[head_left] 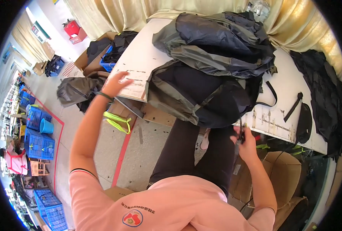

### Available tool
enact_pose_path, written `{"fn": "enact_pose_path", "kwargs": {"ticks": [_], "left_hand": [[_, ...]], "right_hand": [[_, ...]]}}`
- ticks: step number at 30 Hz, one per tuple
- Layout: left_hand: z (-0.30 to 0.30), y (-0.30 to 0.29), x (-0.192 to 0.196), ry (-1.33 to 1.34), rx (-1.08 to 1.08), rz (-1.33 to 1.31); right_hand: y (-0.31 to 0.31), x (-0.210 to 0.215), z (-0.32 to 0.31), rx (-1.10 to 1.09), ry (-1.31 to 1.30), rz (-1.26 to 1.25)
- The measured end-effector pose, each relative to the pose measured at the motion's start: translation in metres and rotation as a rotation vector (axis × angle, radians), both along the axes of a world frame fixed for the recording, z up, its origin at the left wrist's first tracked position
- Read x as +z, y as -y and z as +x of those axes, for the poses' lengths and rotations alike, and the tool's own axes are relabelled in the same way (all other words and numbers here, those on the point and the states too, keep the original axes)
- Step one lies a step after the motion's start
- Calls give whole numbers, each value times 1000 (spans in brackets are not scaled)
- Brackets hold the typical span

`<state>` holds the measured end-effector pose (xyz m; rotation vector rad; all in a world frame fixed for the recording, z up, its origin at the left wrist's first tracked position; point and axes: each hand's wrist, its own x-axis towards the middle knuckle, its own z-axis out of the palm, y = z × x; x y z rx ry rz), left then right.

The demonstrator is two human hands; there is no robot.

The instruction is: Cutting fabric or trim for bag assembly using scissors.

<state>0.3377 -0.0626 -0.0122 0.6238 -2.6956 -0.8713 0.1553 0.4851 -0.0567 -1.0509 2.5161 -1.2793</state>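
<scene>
A black and olive fabric bag (213, 90) lies at the near edge of the white table (134, 61), partly hanging over it. Behind it a pile of similar dark bags (221, 42) is heaped up. My right hand (248, 144) is closed around black-handled scissors (241, 134), their blades pointing up beside the bag's lower right side. My left hand (117, 84) is off to the left, over the table's left corner, fingers spread and holding nothing. A black strap (272, 94) trails from the bag on its right side.
On the table's right lie a small black pouch (304, 123) and a heap of black fabric (321, 96). Cardboard boxes (280, 173) stand below right. A grey bag (76, 90) and a blue crate (108, 57) are left of the table; blue baskets (39, 144) line the aisle.
</scene>
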Motion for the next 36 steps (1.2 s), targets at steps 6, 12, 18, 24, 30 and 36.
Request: {"fn": "enact_pose_path", "kwargs": {"ticks": [6, 12, 18, 24, 30, 36], "left_hand": [[-83, -76, -74, -153, 189, 121], [-61, -125, -7, -487, 118, 293], [-28, -135, 55, -532, 96, 456], [-19, -119, 102, -679, 135, 557], [0, -164, 204, -852, -260, 845], [43, -211, 212, -605, -481, 174]], "right_hand": [[56, 12, -54, -272, -200, -24], [45, -5, -68, -260, -221, 194], [22, -3, -60, -252, -181, 92], [-20, 124, -54, -207, 300, -566], [-138, 258, -54, -375, -71, -836], [-170, 334, -17, -505, -466, -883]]}}
